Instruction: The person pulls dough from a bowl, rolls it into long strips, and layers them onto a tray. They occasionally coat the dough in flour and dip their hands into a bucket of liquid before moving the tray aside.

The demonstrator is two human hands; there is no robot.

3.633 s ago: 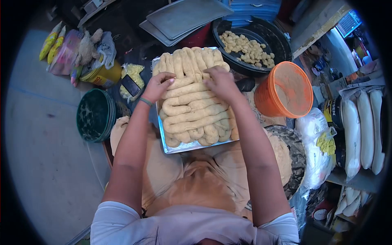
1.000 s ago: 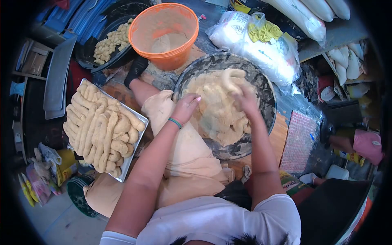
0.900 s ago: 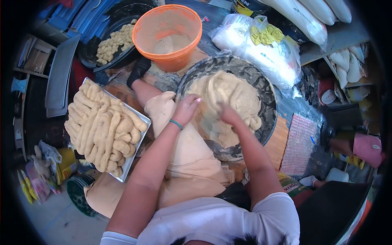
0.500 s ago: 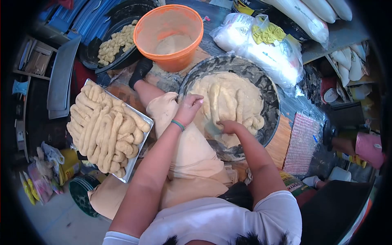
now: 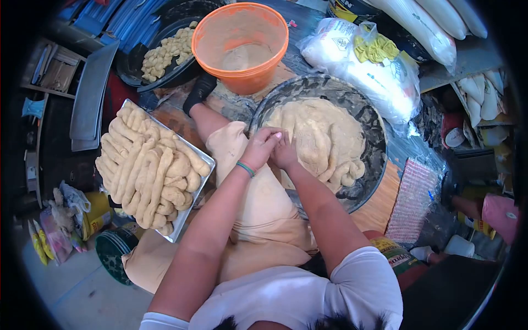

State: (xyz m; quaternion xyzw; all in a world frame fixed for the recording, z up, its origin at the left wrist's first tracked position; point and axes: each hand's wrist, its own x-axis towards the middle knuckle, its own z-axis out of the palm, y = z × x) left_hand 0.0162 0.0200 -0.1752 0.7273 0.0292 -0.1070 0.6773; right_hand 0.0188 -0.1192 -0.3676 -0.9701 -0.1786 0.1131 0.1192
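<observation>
Near the left rim of a black basin [image 5: 379, 165], my left hand [image 5: 262, 146] and my right hand [image 5: 284, 152] are pressed together. The left hand, with a green band at its wrist, has its fingers curled against the right. Closed too is my right hand, and anything between the two is hidden by the fingers. Beside them in the basin lies a large mass of floury dough [image 5: 316, 132], with folded strips and rounded lumps on its right side. Left of my left forearm, a metal tray [image 5: 192, 212] is piled with long dough ropes [image 5: 146, 170].
An orange bucket [image 5: 242, 77] stands behind the hands. Dough pieces [image 5: 168, 52] fill part of a dark tub [image 5: 135, 77] at back left. Plastic bags [image 5: 374, 71] lie behind the basin. A woven mat [image 5: 410, 201] is at right, near another person's pink sleeve [image 5: 499, 217].
My right hand has moved left off the dough to meet my left hand at the basin's left side. The whole view has shifted slightly.
</observation>
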